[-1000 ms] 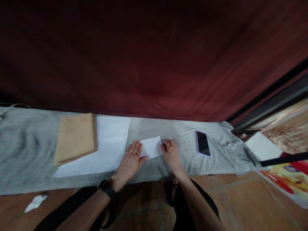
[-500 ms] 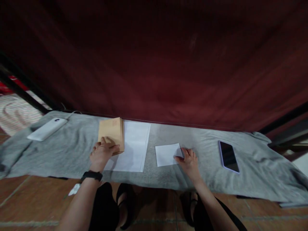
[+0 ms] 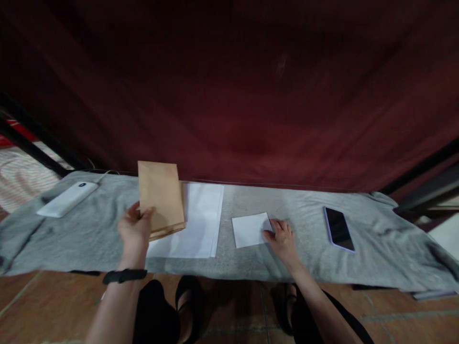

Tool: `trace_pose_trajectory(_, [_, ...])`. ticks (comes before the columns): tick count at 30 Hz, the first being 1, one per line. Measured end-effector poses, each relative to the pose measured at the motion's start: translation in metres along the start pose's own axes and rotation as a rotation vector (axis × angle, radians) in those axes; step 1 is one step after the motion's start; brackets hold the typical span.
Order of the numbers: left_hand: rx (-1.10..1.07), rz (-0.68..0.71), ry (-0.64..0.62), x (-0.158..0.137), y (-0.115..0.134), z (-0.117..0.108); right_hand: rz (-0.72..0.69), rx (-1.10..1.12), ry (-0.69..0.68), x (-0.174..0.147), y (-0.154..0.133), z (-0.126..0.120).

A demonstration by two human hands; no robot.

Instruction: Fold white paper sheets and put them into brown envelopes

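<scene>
The left hand [image 3: 135, 229] has its grip clamped on a brown envelope [image 3: 159, 188], tilted over a brown stack [image 3: 167, 233] on white sheets [image 3: 202, 224]. The right hand [image 3: 283, 241] touches a small white paper [image 3: 250, 230] at its right edge (whether that grip is closed, I cannot tell). Farther right, a phone [image 3: 339, 229] lies on gray cloth [image 3: 304, 265].

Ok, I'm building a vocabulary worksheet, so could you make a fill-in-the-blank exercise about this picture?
The left hand holds an envelope colored ____.
The right hand touches a small paper colored ____.
The smartphone lies screen ____ on the gray cloth.
A black wristband circles the ____ wrist.

Missing words: brown; white; up; left.
</scene>
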State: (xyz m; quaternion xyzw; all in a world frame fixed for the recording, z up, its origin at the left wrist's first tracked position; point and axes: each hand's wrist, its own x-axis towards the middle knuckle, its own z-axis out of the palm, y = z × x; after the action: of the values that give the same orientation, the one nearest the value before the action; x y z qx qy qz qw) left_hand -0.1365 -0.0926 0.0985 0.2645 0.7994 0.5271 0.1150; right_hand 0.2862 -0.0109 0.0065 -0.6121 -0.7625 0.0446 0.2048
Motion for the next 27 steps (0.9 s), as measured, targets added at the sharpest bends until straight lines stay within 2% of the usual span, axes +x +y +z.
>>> trace_pose_trajectory(2, [-0.321,-0.189,-0.119,-0.009,0.007,0.016,-0.002,0.087,0.035,0.003,-0.004,-0.005])
trace_pose_trajectory(4, [-0.673,-0.391,-0.344,-0.028,0.017,0.040,-0.033,0.248,0.061,0.006,-0.011,-0.011])
trace_pose_trajectory(6, [-0.813,-0.459,-0.490,-0.053,0.029,0.068,-0.061,0.487,0.024,0.006,-0.021,-0.016])
trace_pose_trajectory(10, [-0.829,-0.490,-0.590,-0.101,0.047,0.115,0.064,0.989,-0.164,0.004,-0.047,-0.017])
trace_pose_trajectory(12, [-0.817,-0.480,-0.655,-0.117,0.051,0.130,0.086,1.232,-0.178,0.006,-0.058,-0.014])
trace_pose_trajectory(14, [-0.798,-0.468,-0.725,-0.128,0.053,0.139,0.121,1.385,-0.188,0.010,-0.063,-0.013])
trace_pose_trajectory(18, [-0.791,-0.471,-0.803,-0.135,0.052,0.146,0.267,1.482,-0.292,0.016,-0.059,-0.017])
trace_pose_trajectory(21, [-0.809,-0.516,-0.805,-0.135,0.049,0.147,0.290,1.578,-0.358,0.016,-0.052,-0.025])
trace_pose_trajectory(27, [-0.765,-0.507,-0.897,-0.142,0.048,0.149,0.292,1.559,-0.309,0.017,-0.043,-0.026])
